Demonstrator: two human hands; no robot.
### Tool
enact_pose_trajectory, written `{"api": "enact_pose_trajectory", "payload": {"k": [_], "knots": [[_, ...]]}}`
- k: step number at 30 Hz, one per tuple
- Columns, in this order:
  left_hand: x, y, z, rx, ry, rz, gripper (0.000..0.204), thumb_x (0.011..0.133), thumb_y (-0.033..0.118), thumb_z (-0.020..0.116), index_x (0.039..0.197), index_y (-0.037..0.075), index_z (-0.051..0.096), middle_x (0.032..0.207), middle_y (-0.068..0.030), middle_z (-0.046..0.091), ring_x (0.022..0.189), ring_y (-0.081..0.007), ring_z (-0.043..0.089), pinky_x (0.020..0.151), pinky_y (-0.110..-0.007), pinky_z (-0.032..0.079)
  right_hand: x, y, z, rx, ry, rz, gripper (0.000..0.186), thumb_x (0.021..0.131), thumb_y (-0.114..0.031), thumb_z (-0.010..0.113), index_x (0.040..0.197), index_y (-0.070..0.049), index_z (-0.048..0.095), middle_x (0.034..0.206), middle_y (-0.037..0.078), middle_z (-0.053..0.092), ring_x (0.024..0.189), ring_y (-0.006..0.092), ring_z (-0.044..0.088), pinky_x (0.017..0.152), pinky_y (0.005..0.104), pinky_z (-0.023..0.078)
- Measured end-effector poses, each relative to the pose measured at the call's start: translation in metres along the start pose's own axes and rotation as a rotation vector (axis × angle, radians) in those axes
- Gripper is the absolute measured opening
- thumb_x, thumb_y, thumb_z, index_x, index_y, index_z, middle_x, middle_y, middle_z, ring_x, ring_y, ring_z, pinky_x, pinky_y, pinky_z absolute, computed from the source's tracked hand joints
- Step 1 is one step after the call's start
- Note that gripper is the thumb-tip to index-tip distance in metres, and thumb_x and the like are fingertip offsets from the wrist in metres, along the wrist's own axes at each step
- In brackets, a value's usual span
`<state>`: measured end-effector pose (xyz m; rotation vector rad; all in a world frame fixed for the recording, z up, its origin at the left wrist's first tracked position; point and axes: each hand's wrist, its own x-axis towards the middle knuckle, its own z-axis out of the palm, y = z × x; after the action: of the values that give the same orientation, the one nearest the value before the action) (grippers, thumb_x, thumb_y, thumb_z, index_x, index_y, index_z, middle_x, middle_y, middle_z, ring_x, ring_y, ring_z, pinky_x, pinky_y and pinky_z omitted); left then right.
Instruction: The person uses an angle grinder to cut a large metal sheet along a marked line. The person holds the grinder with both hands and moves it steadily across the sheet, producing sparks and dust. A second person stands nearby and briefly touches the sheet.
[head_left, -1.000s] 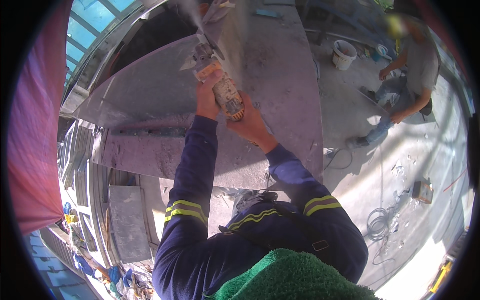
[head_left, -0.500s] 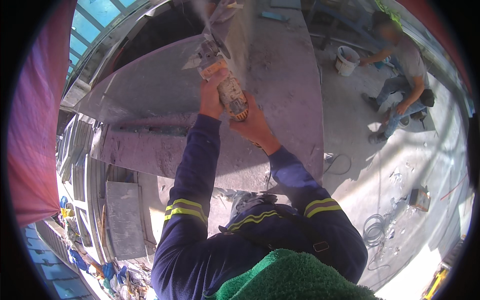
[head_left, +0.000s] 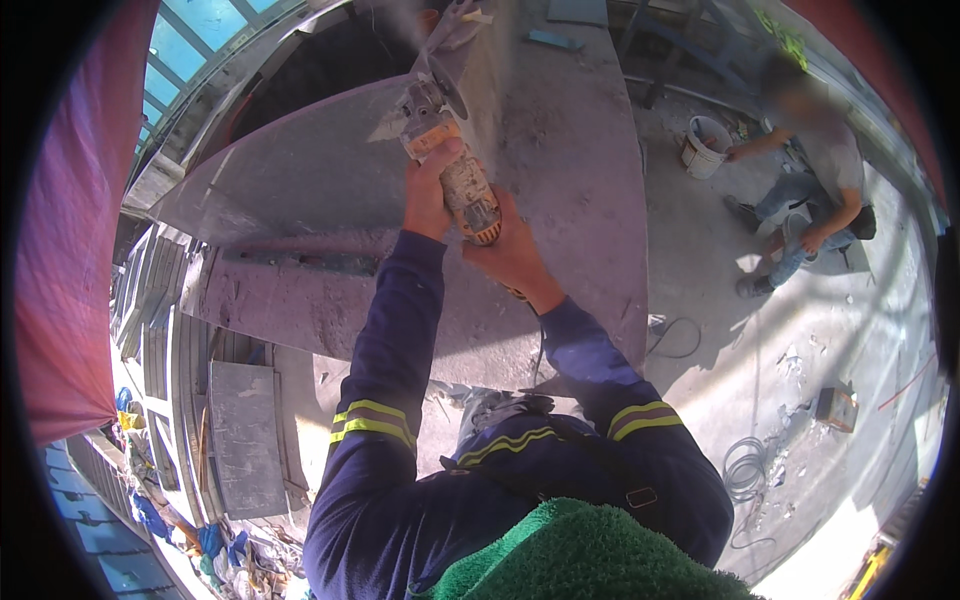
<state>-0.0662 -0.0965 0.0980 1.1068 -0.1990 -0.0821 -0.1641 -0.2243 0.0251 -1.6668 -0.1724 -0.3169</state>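
Note:
Both of my hands are closed on a dusty orange-and-grey angle grinder point(head_left: 466, 188). My left hand point(head_left: 430, 195) wraps the body near its head, and my right hand point(head_left: 517, 256) grips the rear end. The grinder points away from me, its disc point(head_left: 449, 90) at the far end beside the edge of a pale board point(head_left: 484, 95). Dust blurs the air beyond the disc, so I cannot tell whether it touches the board. Below lies a broad, dusty grey slab point(head_left: 580, 215), and a curved grey panel point(head_left: 290, 165) is at the left.
At the right a person point(head_left: 825, 170) sits low with one hand at a white bucket point(head_left: 704, 147). Coiled cable point(head_left: 745, 470) and a small box point(head_left: 836, 409) lie on the floor. Stacked boards point(head_left: 245, 440) and rubbish point(head_left: 250, 560) are at the lower left. A red sheet point(head_left: 75, 250) hangs at the left.
The grinder and both hands stay almost in place, shifting very slightly in the picture. The bucket and seated person appear a little farther right and lower.

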Motion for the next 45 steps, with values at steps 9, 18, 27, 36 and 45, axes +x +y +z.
{"api": "enact_pose_trajectory", "payload": {"k": [9,18,27,36,45], "knots": [[0.003,0.006,0.004,-0.017,-0.002,0.001,0.048,0.093,0.032,0.085,0.126,0.001,0.068,0.104,-0.0112,0.072,0.092,-0.0275,0.077,0.084,-0.044,0.066,0.004,-0.011,-0.002,-0.043,0.008,0.015,0.094,0.08,-0.018,0.084,0.162,-0.007,0.039,0.129,0.026,0.073,0.12,0.0444,0.076,0.099,0.0473,0.059],[0.016,0.009,0.003,0.004,-0.004,0.011,0.049,0.095,0.031,0.084,0.129,0.001,0.065,0.108,-0.0121,0.071,0.096,-0.0297,0.076,0.087,-0.047,0.066,0.011,-0.026,-0.008,0.037,-0.027,0.064,0.097,0.076,-0.019,0.088,0.162,-0.007,0.043,0.132,0.023,0.072,0.12,0.0391,0.075,0.101,0.044,0.058],[0.014,0.002,-0.005,0.009,0.0,0.001,0.043,0.097,0.03,0.082,0.125,0.001,0.066,0.106,-0.0128,0.072,0.095,-0.0305,0.077,0.088,-0.048,0.066,0.004,-0.018,-0.005,0.093,-0.03,0.086,0.096,0.078,-0.016,0.087,0.162,-0.007,0.042,0.127,0.022,0.073,0.118,0.0362,0.075,0.101,0.0423,0.058],[0.003,-0.003,-0.003,0.036,0.043,-0.004,0.043,0.098,0.029,0.081,0.126,-0.001,0.067,0.107,-0.014,0.072,0.095,-0.0313,0.077,0.087,-0.048,0.066,0.0,-0.007,-0.002,0.052,-0.037,0.102,0.098,0.077,-0.017,0.087,0.163,-0.008,0.04,0.129,0.023,0.073,0.121,0.04,0.075,0.101,0.0443,0.058],[0.014,-0.002,-0.006,0.024,0.025,0.025,0.048,0.094,0.035,0.085,0.123,0.0,0.067,0.103,-0.0126,0.071,0.096,-0.0297,0.076,0.09,-0.048,0.065,0.005,-0.013,-0.002,0.039,0.007,-0.011,0.093,0.077,-0.016,0.085,0.159,-0.009,0.042,0.118,0.026,0.076,0.106,0.0463,0.078,0.09,0.0476,0.06]]}}
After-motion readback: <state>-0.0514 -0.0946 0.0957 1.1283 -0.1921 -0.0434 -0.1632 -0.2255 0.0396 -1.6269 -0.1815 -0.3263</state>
